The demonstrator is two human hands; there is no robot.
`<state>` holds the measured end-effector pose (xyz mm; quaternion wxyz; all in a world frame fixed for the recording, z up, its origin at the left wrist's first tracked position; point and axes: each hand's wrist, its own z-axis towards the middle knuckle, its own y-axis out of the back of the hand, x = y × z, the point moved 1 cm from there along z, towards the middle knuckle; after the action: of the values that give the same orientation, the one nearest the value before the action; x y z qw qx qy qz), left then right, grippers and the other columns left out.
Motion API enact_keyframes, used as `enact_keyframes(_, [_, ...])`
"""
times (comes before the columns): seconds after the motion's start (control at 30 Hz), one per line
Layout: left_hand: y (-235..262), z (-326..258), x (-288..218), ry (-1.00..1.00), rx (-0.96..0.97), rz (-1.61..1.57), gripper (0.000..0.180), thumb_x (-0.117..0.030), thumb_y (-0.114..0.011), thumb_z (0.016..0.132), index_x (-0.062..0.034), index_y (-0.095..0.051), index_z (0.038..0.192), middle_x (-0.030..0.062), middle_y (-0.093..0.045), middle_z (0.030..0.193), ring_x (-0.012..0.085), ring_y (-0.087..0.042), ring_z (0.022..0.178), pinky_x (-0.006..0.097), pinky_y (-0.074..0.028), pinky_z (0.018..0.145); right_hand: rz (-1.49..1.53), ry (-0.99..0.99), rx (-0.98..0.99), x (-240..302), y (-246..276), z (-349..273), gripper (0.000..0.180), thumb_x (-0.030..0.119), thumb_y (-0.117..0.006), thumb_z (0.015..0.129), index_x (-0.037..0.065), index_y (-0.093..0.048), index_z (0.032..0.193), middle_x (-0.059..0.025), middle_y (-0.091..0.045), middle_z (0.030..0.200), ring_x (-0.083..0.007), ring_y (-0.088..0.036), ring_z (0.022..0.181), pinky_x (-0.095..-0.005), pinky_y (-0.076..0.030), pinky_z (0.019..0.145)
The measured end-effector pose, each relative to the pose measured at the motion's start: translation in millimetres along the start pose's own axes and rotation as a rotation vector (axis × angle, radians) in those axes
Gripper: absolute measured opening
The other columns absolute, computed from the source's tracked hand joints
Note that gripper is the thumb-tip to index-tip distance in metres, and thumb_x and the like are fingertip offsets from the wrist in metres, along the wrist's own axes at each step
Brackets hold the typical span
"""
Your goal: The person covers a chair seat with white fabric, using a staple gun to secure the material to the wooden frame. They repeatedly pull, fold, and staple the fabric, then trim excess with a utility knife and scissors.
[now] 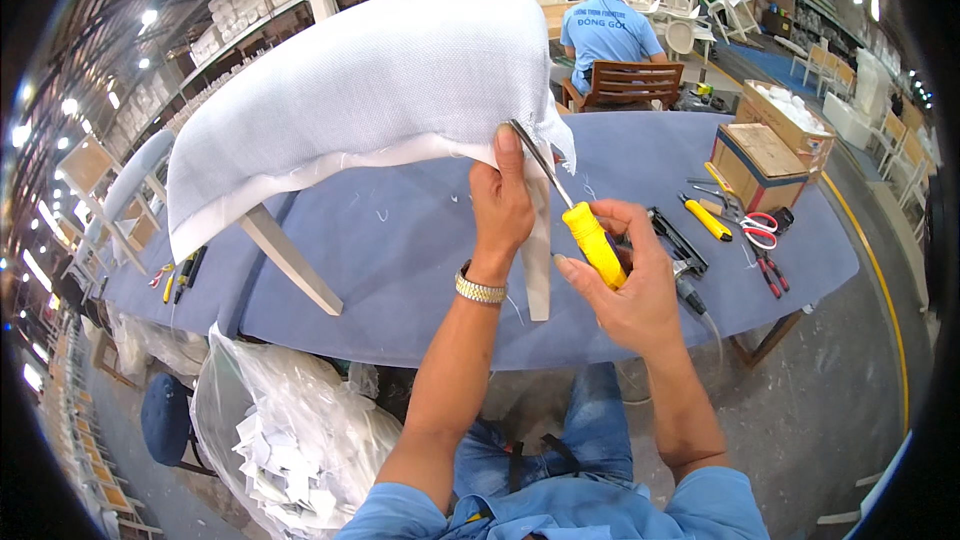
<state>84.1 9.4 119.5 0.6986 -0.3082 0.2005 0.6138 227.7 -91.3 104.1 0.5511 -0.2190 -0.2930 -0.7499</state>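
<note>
An upholstered chair piece (360, 80) in pale grey woven fabric sits on the blue-covered table, with loose threads and a white lining strip along its lower edge. Two pale wooden legs reach down from it, one at the left (290, 258) and one at the right (538, 265). My left hand (500, 210) grips the fabric edge near the right leg, thumb up and pressed on it; its other fingers are partly hidden. In my right hand (640, 285) is a yellow-handled screwdriver (594, 243), its metal shaft slanting up to the fabric corner beside my left thumb.
To the right on the table (400, 315) lie a yellow cutter knife (707, 218), red-handled scissors (760, 230), pliers (770, 277) and a black staple gun (678, 240). Cardboard boxes (760, 165) stand behind them. A bag of scraps (290, 440) is at lower left; a co-worker (610, 30) sits beyond.
</note>
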Motion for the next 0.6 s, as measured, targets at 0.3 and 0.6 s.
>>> enact_keyframes(0.3, [4.9,2.1,11.0,-0.052,-0.012,0.083,0.057,-0.046,-0.038,0.108,-0.0005,-0.064,0.088,-0.0013,-0.057,0.072,0.0055,-0.047,0.069,0.025,-0.038,0.06,0.14,-0.4,0.426,4.4,43.7,41.3,0.042,0.039,-0.046,0.106,0.003,-0.067,0.113,-0.0069,-0.067,0.072,-0.0115,-0.057,0.049,-0.0256,-0.044,0.048])
enact_keyframes(0.6, [9.0,-2.0,6.8,0.008,-0.001,0.184,0.061,-0.048,-0.034,0.109,0.0003,-0.067,0.091,0.0019,-0.065,0.079,0.007,-0.055,0.073,0.024,-0.044,0.065,0.623,-0.518,0.669,-56.5,39.2,63.0,0.053,0.043,-0.038,0.108,-0.001,-0.065,0.117,-0.0124,-0.069,0.075,-0.0098,-0.052,0.043,-0.0224,-0.039,0.04])
